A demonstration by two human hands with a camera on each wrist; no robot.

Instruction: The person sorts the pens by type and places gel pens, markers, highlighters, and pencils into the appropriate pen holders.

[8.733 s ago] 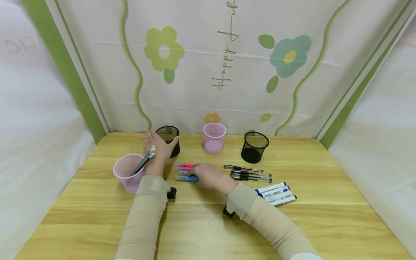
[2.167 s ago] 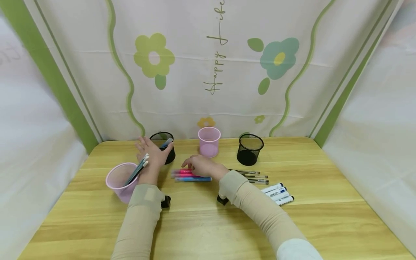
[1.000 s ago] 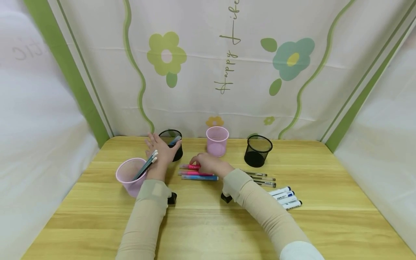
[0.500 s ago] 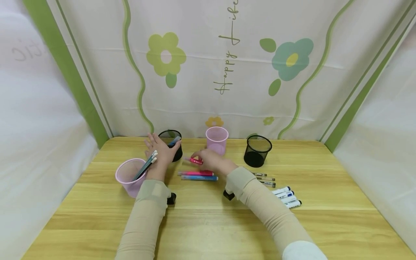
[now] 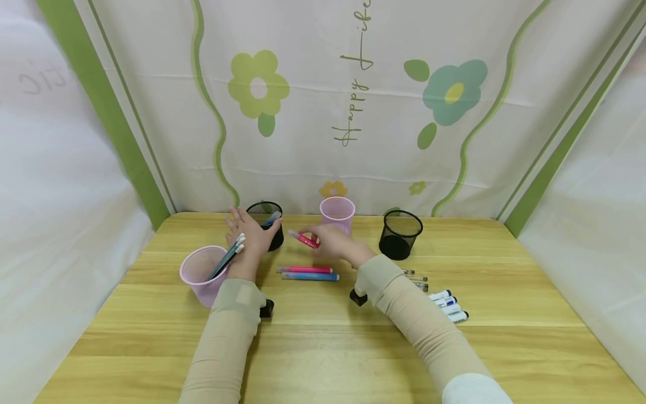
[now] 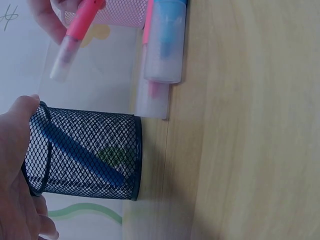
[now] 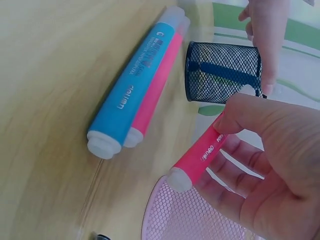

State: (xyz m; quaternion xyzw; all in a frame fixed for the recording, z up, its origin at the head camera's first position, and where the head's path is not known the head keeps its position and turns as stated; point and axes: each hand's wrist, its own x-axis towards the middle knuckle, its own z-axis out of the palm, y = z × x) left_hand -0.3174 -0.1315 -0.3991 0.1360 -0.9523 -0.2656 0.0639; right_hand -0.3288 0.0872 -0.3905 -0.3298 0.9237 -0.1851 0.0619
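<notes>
"Any readable writing?"

"'deli' on the frosted-capped pink plastic highlighter (image 7: 202, 152) the right hand (image 5: 334, 244) pinches, near the round black mesh cup (image 6: 105, 130); 'Happy' on the white curtain (image 5: 313, 146)."

"And that cup?"

"The left hand (image 5: 252, 238) holds it; a blue plastic highlighter (image 6: 82, 154) leans inside."

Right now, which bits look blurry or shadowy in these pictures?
Left wrist view: the held pink pen looks fuzzy, and a shadow falls on the table near the black cup; right wrist view: lettering shows on the blue pen lying flat; head view: bright, though the held pink pen's tip looks smeared.
</notes>
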